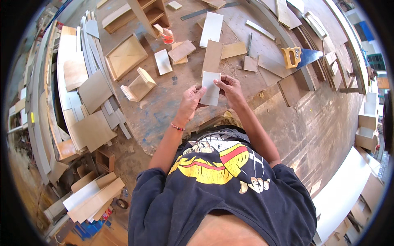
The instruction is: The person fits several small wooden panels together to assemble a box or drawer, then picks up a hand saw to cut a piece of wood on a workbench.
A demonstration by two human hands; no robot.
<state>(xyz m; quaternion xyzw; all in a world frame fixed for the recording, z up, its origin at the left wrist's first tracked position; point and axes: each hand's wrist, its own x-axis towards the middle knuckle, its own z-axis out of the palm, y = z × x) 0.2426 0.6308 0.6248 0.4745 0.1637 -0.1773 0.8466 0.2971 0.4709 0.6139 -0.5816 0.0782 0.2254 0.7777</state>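
Between my two hands is a small white rectangular board (210, 91), held upright near the table's front edge. My left hand (192, 99) grips its left side, thumb on the white face. My right hand (230, 89) pinches the upper right edge with thumb and fingers. Just beyond it a brown board (212, 56) lies on the worktable, its far end by a larger white board (211, 29). Another light wood piece (233, 50) lies to the right of the brown board.
A handsaw (301, 57) with a wooden handle rests at the right. A red glue cup (167, 37) with a brush stands at the back. To the left are an open wooden box (126, 57) and an L-shaped wood piece (139, 85). Stacked offcuts (96, 90) line the far left.
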